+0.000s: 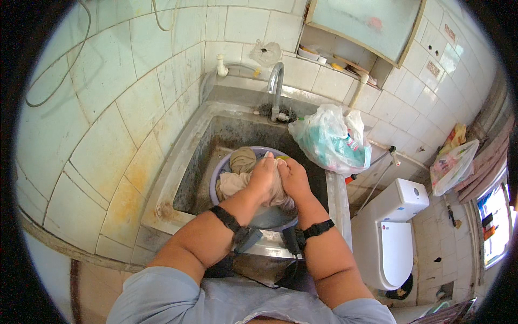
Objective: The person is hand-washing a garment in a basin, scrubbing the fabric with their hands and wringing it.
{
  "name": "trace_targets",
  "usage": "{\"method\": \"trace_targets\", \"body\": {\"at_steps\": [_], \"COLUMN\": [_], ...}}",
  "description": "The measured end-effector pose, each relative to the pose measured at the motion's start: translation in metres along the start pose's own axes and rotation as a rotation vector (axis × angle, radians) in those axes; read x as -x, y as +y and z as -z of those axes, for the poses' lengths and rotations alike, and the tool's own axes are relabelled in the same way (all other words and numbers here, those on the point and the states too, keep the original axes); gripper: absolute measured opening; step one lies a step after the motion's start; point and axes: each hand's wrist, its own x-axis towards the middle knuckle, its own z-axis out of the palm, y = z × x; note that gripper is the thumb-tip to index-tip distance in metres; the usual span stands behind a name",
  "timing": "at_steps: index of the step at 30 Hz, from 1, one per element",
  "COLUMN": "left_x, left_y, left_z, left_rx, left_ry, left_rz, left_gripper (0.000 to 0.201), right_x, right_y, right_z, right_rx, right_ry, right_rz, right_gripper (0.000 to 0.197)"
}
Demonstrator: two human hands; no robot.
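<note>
- Presently both my hands are closed: my left hand [263,175] and my right hand [294,178] grip 1 bunched beige cloth [277,189], with my knuckles and thumbs close together at its top.
- That cloth lies between and below my 2 hands, over the basin; its long axis runs from my grip back toward my body.
- Pale folds [232,184] spread out left of my left hand; I cannot tell whether they belong to the same cloth.
- Beyond those folds sits 1 khaki cloth [243,160], bundled at the basin's far left, nearer my left hand than my right.
- Around everything runs the purple basin [214,183], standing inside the metal sink [171,181], on the near side of the faucet [276,86].
</note>
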Motion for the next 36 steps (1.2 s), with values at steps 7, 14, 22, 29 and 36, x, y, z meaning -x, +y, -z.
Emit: {"method": "trace_targets", "body": {"at_steps": [7, 14, 22, 29, 36], "left_x": [0.006, 0.018, 0.000, 0.016, 0.018], "left_y": [0.006, 0.001, -0.002, 0.012, 0.004], "left_z": [0.018, -0.013, 0.005, 0.005, -0.014], "left_rx": [0.251, -0.051, -0.161, 0.251, -0.048], "left_ry": [-0.190, 0.017, -0.111, -0.230, -0.100], "left_rz": [0.283, 0.085, -0.007, 0.304, 0.130], "left_gripper": [0.039, 0.043, 0.043, 0.042, 0.043], "right_x": [0.020, 0.000, -0.002, 0.012, -0.006], "right_y": [-0.050, -0.009, 0.004, -0.025, 0.000], "right_z": [0.016, 0.005, 0.006, 0.003, 0.012], "right_rx": [0.096, 0.106, -0.032, -0.023, 0.044], "right_ry": [-0.142, 0.022, 0.020, -0.102, 0.099], "right_rz": [0.262, -0.049, -0.015, 0.277, -0.031], "right_gripper": [0.034, 0.033, 0.036, 0.034, 0.031]}}
